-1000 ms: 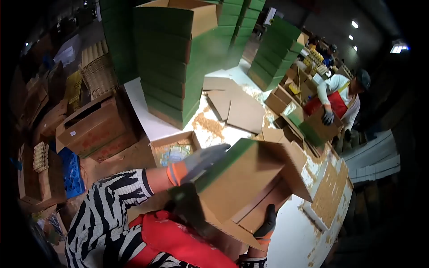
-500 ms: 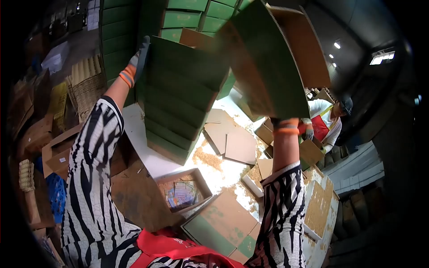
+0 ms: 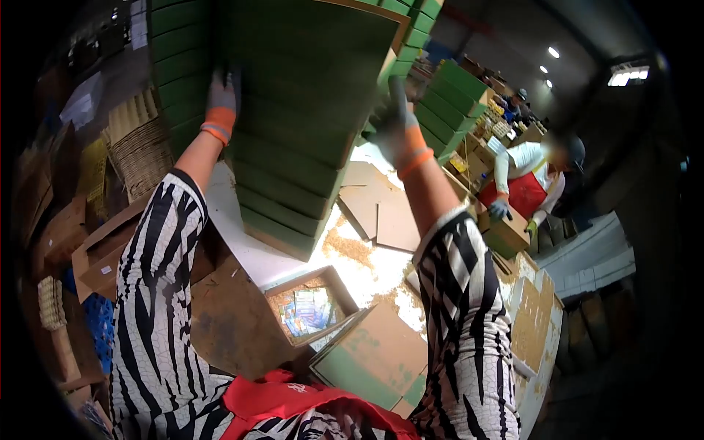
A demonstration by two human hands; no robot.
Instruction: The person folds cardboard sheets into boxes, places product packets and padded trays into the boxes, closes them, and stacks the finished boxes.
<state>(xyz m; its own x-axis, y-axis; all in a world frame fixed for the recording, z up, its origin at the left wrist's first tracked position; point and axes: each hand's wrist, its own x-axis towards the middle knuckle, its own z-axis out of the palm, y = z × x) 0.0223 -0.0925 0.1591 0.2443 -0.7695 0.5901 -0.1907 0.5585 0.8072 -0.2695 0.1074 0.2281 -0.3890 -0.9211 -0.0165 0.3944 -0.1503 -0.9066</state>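
A tall stack of green cardboard boxes point(image 3: 282, 191) stands before me on a white table. Its top box point(image 3: 315, 66) shows a broad dark green face with a brown edge, tilted toward me. My left hand point(image 3: 224, 99), in a grey glove with an orange cuff, lies along the left side of the top box, fingers stretched upward. Beside the right edge of that box is my right hand point(image 3: 396, 125), gloved alike, its fingers apart and a little blurred. Whether the right fingers touch the cardboard I cannot tell.
An open carton point(image 3: 348, 293) with colourful printed cards sits near me, beside flattened cardboard point(image 3: 374, 352). Sawdust-like bits cover the white table point(image 3: 367, 260). At right a co-worker point(image 3: 528, 183) handles a box point(image 3: 506, 235). More green boxes point(image 3: 451, 103) rise behind; egg trays point(image 3: 136, 143) stand left.
The box my right hand held up at the right has come left onto the stack. My right hand has let go and moved up beside it. My left hand has shifted slightly lower.
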